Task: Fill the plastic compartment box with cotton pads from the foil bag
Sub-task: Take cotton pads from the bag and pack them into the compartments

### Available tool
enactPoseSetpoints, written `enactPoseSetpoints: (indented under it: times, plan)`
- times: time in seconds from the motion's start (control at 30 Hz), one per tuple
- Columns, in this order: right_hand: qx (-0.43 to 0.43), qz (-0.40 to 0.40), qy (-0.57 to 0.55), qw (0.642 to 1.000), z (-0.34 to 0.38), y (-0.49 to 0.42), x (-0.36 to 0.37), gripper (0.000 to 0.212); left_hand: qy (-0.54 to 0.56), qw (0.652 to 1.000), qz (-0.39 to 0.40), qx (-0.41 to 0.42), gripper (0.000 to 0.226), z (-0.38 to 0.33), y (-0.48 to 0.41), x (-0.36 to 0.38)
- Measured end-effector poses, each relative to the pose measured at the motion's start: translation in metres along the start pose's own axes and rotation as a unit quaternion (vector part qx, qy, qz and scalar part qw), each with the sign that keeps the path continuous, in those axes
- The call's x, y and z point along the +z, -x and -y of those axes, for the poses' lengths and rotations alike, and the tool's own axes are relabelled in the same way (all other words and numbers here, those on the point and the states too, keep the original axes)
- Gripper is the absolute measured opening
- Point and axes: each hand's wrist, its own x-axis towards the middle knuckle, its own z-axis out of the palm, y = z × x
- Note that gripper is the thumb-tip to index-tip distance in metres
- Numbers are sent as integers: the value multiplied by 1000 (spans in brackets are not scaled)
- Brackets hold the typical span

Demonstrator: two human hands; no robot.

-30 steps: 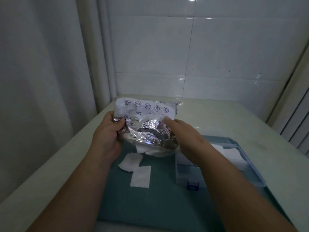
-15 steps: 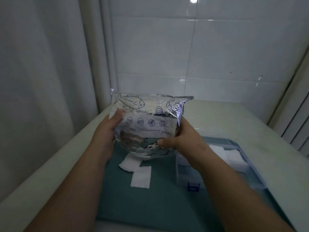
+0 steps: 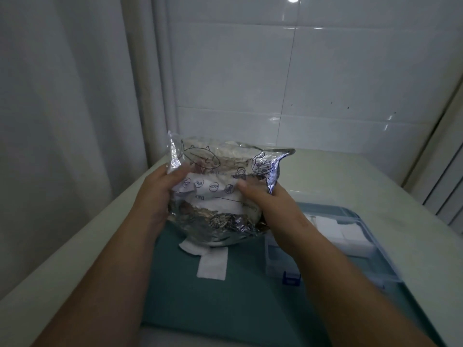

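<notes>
Foil bag (image 3: pixel 220 196), seemingly aloft, is clutched by fingers (image 3: pixel 179 172) of left hand (image 3: pixel 157 199) and right hand (image 3: pixel 273 206).

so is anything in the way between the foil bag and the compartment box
Nothing visible but the person's own right hand, which grips the foil bag beside the left edge of the open compartment box.

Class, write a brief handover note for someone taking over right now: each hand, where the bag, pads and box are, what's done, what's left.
Hands: left hand and right hand both grip the foil bag, held above the teal mat.
Things: compartment box open at right; two loose pads on the mat.
Done: white pads lie in the box's far part.
Left: nearer compartments look unfilled; move pads in.
</notes>
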Motion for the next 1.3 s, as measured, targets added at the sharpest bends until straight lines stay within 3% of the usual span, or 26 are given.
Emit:
enactPoseSetpoints:
  times: [0.1, 0.17, 0.27, 0.37, 0.47, 0.53, 0.63, 0.83, 0.93, 1.0, 1.07, 1.13, 1.23, 1.3]
  plan:
    - [-7, -24, 16, 1000, 1, -1, -2, 32, -46, 998, -18, 33, 62, -6, -3, -7]
    - [-9, -32, 25, 999, 1, -1, -3, 21, 4, 1000, 4, 13, 57, -7, -4, -7]
    - [1, 0, 9, 1000, 2, 0, -2, 29, 61, 998, 29, -20, 28, -6, -1, -1]
    - [-18, 26, -55, 998, 5, 1, 1, 48, 45, 998, 35, -33, 34, -3, 1, 3]
    - [-45, -23, -90, 995, 8, 0, 2, 33, 10, 999, 19, -24, 25, -1, 1, 7]
    - [-51, -82, -53, 994, 8, -2, 3, 16, 0, 1000, 14, -13, 12, 0, 1, 10]
    - [-57, -147, -8, 987, 8, -4, 6, 17, -17, 1000, 11, -1, 6, 1, 3, 10]
    - [-65, -199, -33, 977, 11, -5, 4, 22, 62, 991, 89, -76, 31, -6, 3, 1]
    - [-45, -169, -39, 984, 12, -4, 3, 13, 20, 996, 54, -61, 30, -3, 4, 5]
    - [-34, -140, -65, 987, 14, -3, 2, 5, -15, 999, 15, -36, 18, 1, 2, 10]
    - [-21, -103, -84, 991, 11, -4, -1, 17, -35, 999, -31, -12, 5, 2, 2, 13]
    - [-5, -85, -53, 995, 7, -5, 1, 33, -81, 994, -72, 17, 10, 5, 0, 15]
    - [-12, -127, 51, 991, 5, -4, 5, 33, -156, 983, -82, 53, 10, 6, 3, 19]
    - [-40, -161, 60, 984, 5, -5, 3, 22, -142, 988, -53, 34, 27, 5, 4, 17]
